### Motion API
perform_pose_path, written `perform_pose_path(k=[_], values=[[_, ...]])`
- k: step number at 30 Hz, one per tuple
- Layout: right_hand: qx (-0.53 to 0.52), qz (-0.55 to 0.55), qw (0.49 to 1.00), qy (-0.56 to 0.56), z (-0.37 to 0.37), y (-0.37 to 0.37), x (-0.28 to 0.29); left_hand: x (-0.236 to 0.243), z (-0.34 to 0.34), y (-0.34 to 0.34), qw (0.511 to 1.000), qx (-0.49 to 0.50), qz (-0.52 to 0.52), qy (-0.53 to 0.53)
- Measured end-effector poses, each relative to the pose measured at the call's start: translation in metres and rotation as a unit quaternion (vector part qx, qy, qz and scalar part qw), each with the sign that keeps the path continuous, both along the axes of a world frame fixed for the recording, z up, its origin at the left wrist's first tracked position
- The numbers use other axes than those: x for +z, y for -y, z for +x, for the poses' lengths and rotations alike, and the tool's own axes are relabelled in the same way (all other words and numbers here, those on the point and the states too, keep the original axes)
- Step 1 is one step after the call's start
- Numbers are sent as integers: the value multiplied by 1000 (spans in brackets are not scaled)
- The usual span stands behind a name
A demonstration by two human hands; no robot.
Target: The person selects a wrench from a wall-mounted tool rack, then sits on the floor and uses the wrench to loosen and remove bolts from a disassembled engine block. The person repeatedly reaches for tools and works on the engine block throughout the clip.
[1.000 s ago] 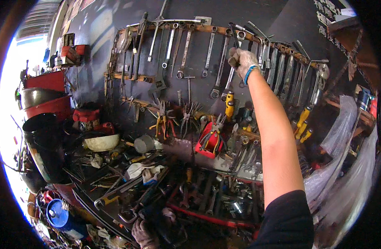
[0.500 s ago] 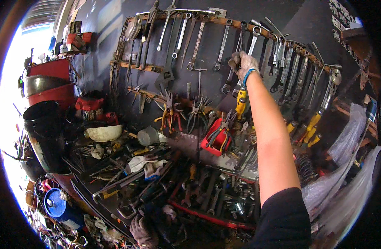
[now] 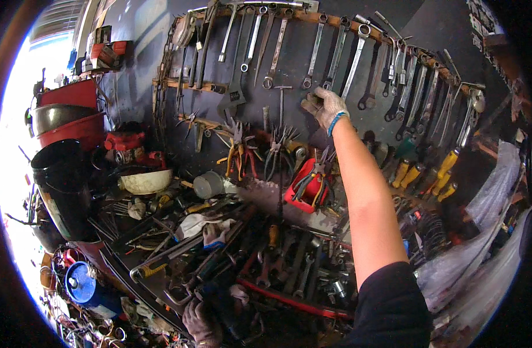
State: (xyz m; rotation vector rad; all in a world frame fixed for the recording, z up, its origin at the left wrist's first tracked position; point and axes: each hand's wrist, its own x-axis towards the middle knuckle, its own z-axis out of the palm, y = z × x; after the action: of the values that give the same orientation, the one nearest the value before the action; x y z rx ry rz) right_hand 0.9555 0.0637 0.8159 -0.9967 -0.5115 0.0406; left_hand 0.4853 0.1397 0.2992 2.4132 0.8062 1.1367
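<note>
My right hand (image 3: 328, 108), in a pale glove with dirty fingertips, is raised to the wall. Its fingers are apart, and I see nothing in it. Just above them is the lower end of a combination wrench (image 3: 336, 53), which hangs from the rack. A longer ring wrench (image 3: 355, 64) hangs to its right. Low in the view my left hand (image 3: 200, 322), also gloved, is at the bench edge with its fingers curled. Beside it lies a dark bundle (image 3: 234, 316); what the fingers hold, if anything, is hidden.
Below hang pliers (image 3: 237, 148) and a red holder (image 3: 305, 188) with more pliers. Yellow-handled screwdrivers (image 3: 445, 168) stand at right. A red-edged tray (image 3: 289, 298) of wrenches and sockets lies on the cluttered bench. Left are a black bucket (image 3: 60, 185) and a blue drum (image 3: 83, 281).
My right hand has come off the wrench and moved down and left, its fingers parting. The wrench now hangs higher, above the hand. My left hand stays put; the view shifts slightly.
</note>
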Motion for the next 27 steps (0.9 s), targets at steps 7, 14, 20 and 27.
perform_pose_path(k=[7, 14, 20, 27], values=[[55, 7, 998, 5, 2, -23, -3, 5, -1, 2, 1000, -2, 1, 5], [70, 90, 993, -34, 11, -43, 7, 7, -2, 3, 1000, 3, 3, 9], [73, 82, 993, 39, 41, -49, 4, 11, -2, 4, 1000, 1, 4, 5], [59, 111, 992, -18, -6, -44, 23, 9, -2, 4, 1000, 3, 4, -3]])
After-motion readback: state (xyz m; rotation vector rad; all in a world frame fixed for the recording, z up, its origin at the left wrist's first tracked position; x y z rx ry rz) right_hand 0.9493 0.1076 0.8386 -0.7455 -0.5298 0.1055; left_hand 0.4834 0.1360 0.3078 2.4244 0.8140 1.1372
